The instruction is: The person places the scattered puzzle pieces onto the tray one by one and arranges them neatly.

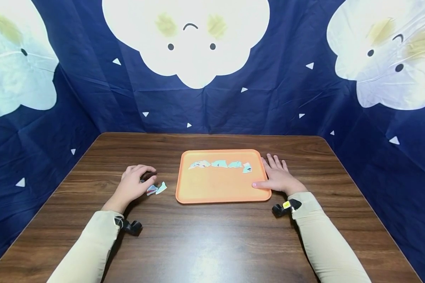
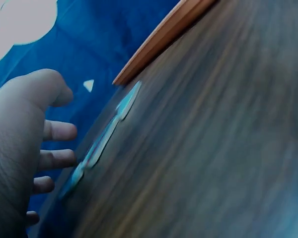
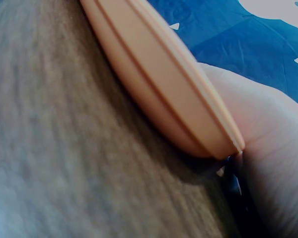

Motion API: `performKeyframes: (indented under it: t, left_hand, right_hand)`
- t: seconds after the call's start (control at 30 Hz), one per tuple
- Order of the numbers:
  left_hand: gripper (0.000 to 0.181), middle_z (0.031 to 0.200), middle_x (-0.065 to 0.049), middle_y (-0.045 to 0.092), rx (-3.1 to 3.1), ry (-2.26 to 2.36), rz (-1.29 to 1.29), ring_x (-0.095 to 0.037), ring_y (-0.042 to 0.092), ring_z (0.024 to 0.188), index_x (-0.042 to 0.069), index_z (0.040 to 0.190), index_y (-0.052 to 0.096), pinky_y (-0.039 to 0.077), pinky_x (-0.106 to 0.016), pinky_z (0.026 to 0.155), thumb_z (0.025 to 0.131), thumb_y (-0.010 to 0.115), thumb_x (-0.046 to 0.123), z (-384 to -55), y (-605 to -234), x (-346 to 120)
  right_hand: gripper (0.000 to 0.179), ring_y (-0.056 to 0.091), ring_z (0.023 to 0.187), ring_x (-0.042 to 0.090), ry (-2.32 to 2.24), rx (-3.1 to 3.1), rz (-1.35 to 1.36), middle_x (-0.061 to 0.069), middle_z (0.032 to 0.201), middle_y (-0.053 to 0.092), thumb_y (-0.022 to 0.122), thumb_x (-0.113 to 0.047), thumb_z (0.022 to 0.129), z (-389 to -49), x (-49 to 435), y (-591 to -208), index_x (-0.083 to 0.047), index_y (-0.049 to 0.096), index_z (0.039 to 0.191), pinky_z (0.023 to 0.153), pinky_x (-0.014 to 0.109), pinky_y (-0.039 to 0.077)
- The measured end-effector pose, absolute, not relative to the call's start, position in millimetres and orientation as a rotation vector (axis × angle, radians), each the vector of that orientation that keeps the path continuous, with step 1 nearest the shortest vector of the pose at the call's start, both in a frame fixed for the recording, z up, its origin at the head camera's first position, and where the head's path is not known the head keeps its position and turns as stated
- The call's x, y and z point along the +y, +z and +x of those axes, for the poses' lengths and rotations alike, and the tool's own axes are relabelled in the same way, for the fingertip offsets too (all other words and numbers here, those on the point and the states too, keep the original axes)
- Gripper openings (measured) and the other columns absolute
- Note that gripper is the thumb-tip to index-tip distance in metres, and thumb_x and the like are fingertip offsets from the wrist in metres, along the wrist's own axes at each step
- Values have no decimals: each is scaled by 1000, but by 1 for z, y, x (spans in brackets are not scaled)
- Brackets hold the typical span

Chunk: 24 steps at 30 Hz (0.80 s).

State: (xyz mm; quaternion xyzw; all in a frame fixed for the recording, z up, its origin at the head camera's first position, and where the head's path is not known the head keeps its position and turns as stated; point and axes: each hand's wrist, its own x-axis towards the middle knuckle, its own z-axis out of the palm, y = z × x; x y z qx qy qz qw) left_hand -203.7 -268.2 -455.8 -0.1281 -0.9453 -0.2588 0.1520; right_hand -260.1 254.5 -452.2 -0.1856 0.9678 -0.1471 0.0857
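Note:
My left hand (image 1: pixel 134 182) hovers beside a few torn, pale-blue paper scraps (image 1: pixel 156 189) lying left of the tray. In the left wrist view the fingers (image 2: pixel 59 130) curve loosely with nothing between them, and the scraps (image 2: pixel 100 141) lie in a line on the wood just past them. An orange tray (image 1: pixel 216 192) is flat on the table, bearing several torn scraps (image 1: pixel 219 163) in a row near its far edge. At the tray's right end, my right hand (image 1: pixel 278 179) has its thumb over the rim and its fingers spread along the outside.
The dark wood table (image 1: pixel 205 236) extends on all sides of the tray. Behind and beside it hangs a navy curtain (image 1: pixel 212 106) with white cloud faces and small triangles. A black wrist camera (image 1: pixel 132 227) is strapped to the left sleeve, and another (image 1: pixel 283 208) to the right.

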Motion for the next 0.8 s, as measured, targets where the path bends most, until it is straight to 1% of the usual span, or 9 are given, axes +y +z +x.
performKeyframes:
  t: [0.1, 0.2, 0.3, 0.53, 0.63, 0.8]
  left_hand:
    - [25, 120, -13, 66, -2689, -751, -432, -43, 48, 118, 10, 113, 70, 30, -61, 99, 92, 69, 24, -201, -460, -277]
    - [25, 121, -14, 65, -2672, -745, -508, -43, 48, 118, 10, 113, 70, 31, -60, 98, 90, 70, 20, -198, -462, -287]
    - [28, 124, -14, 63, -2666, -733, -564, -43, 46, 118, 10, 113, 69, 31, -61, 97, 86, 72, 17, -193, -464, -296]
    - [37, 129, -14, 61, -2675, -701, -631, -44, 45, 119, 12, 112, 69, 32, -61, 97, 78, 80, 14, -186, -464, -307]
    - [34, 130, -13, 61, -2685, -692, -629, -43, 45, 119, 16, 109, 70, 32, -61, 96, 77, 82, 15, -185, -464, -307]
    - [27, 129, -13, 61, -2678, -709, -623, -43, 45, 119, 20, 98, 68, 31, -61, 96, 76, 82, 14, -186, -464, -307]
  right_hand:
    - [122, -10, 153, 44, -438, 2884, -550, 24, 167, -3, 58, -81, 79, -260, 255, -452, -5, 10, 162, 117, 65, -6]
    - [122, -9, 152, 44, -444, 2885, -553, 24, 167, -2, 58, -81, 79, -259, 255, -451, -5, 11, 162, 117, 65, -5]
    - [122, -9, 152, 44, -456, 2882, -560, 25, 167, -2, 59, -80, 79, -259, 255, -451, -5, 11, 162, 117, 66, -5]
    - [123, -10, 152, 44, -451, 2875, -545, 24, 167, -3, 59, -81, 78, -258, 256, -450, -5, 11, 162, 117, 66, -6]
    - [122, -10, 152, 44, -446, 2874, -545, 24, 167, -3, 59, -80, 79, -258, 255, -449, -5, 10, 162, 117, 66, -6]
    - [121, -9, 152, 44, -449, 2877, -551, 25, 167, -2, 60, -79, 79, -257, 254, -446, -5, 11, 162, 117, 66, -7]
